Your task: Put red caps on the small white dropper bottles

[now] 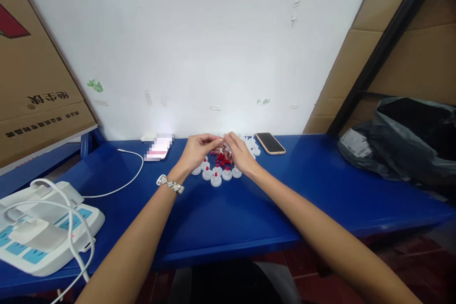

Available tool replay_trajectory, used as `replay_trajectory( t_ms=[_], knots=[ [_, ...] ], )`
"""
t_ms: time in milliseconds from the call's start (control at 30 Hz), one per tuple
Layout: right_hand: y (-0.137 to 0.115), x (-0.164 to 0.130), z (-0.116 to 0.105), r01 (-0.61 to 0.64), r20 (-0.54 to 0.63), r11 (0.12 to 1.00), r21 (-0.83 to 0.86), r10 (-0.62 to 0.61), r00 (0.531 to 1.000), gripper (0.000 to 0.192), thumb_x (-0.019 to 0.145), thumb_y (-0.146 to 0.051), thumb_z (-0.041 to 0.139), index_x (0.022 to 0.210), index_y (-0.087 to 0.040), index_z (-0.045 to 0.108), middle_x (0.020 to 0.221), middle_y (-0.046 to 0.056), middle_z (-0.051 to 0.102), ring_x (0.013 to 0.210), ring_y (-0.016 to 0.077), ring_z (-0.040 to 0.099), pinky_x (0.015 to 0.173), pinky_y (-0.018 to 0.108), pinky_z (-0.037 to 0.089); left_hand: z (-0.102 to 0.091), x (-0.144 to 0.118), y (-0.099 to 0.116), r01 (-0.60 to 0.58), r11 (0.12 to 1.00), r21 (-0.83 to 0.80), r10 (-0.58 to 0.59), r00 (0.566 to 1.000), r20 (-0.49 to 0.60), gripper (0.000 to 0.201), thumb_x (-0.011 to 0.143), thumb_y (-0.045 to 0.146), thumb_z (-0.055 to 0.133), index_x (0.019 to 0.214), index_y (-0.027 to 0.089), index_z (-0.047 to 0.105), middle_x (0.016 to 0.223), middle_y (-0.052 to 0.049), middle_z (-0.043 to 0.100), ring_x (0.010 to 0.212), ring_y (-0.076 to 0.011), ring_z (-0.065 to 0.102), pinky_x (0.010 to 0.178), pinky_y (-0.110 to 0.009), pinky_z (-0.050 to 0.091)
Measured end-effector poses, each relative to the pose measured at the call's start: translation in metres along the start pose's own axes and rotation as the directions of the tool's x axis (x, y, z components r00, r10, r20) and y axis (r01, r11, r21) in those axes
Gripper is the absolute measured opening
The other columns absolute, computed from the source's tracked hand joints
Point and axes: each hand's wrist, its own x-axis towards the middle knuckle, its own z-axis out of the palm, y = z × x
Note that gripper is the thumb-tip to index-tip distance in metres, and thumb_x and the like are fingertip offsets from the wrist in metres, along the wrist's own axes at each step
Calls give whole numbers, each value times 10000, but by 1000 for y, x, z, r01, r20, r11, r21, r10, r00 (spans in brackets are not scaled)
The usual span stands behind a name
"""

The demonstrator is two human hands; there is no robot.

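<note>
My left hand [198,152], with a watch [171,184] on its wrist, has thumb and forefinger pinched together, and its fingertips meet those of the other hand. Whatever sits in that pinch is too small to make out. Curled inward, my right hand [240,153] is closed around something white, mostly hidden by the fingers. Below both hands lies a pile of small red tips [223,159]. Several white nozzle caps with red tips [215,180] stand upright in front of the pile. More white caps [253,146] without visible red tips are heaped behind my right hand.
A phone [270,143] lies to the right of the caps, and another phone [158,147] with a lit screen to the left. A white power strip [89,228] with cables takes the left table side. Black plastic bags [374,147] and cardboard [342,66] are at the right.
</note>
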Motion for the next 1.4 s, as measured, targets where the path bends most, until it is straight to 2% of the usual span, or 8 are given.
replay_trajectory(
  t_ms=[67, 167, 333, 500, 600, 967, 1200, 1400],
  knots=[
    [-1, 3, -6, -12, 39, 995, 96, 8, 999, 403, 965, -575, 368, 962, -232, 579, 780, 7, 562, 665, 153, 543, 634, 286, 460, -10, 1, 0, 1, 1000, 28, -1, 1000, -6, 316, 750, 427, 772, 903, 150, 763, 823, -62, 742, 722, -156, 647, 707, -296, 527],
    [-3, 6, -15, 38, 21, 999, 4, -38, 999, 288, 879, -489, 575, 930, -226, 681, 891, 27, 583, 768, 157, 544, 716, 291, 451, -19, 2, -1, 2, 995, 98, -3, 1000, 15, 327, 760, 445, 761, 913, 156, 771, 813, -58, 738, 715, -155, 638, 684, -281, 513],
    [-2, 13, -17, -15, 44, 996, -84, 19, 999, 207, 796, -371, 647, 879, -192, 711, 650, -29, 504, 614, 127, 468, 606, 269, 373, -25, 3, -3, -38, 971, 237, 44, 999, -19, 351, 830, 481, 669, 896, 146, 747, 762, -59, 722, 686, -160, 633, 628, -264, 482],
    [7, 38, 2, -27, 64, 995, -98, 34, 997, 118, 766, -267, 626, 809, -166, 669, 621, -23, 596, 586, 123, 539, 599, 260, 399, -49, 5, -16, -31, 791, 612, 135, 983, -126, 286, 882, 401, 583, 848, 156, 727, 782, -74, 735, 710, -191, 650, 646, -288, 467],
    [15, 56, 18, -3, 110, 989, -147, 19, 994, 75, 741, -192, 612, 787, -168, 667, 667, 6, 667, 625, 139, 603, 623, 259, 435, -61, 5, -29, 24, 678, 735, 97, 988, -121, 186, 850, 291, 594, 850, 159, 725, 788, -88, 737, 717, -203, 658, 663, -302, 474],
    [18, 74, 41, 74, 234, 889, -453, 38, 971, 113, 736, -222, 649, 806, -180, 728, 782, 45, 722, 709, 160, 635, 643, 244, 438, -61, 7, -44, 62, 566, 822, 14, 996, -84, 170, 842, 292, 647, 889, 157, 740, 885, -112, 742, 824, -224, 679, 740, -306, 502],
    [18, 74, 39, 116, 296, 868, -483, 37, 954, 122, 742, -215, 641, 802, -190, 745, 786, 30, 734, 744, 167, 648, 681, 246, 437, -60, 9, -45, 98, 577, 811, 2, 993, -122, 109, 832, 198, 641, 846, 169, 745, 811, -92, 739, 774, -217, 677, 717, -297, 492],
    [21, 74, 37, 95, 284, 897, -432, 35, 958, 188, 749, -222, 630, 892, -190, 749, 799, 26, 739, 744, 172, 637, 730, 274, 433, -62, 8, -32, 25, 676, 736, 104, 986, -129, 128, 833, 249, 650, 833, 145, 724, 788, -90, 721, 741, -208, 652, 691, -304, 479]
  ],
)
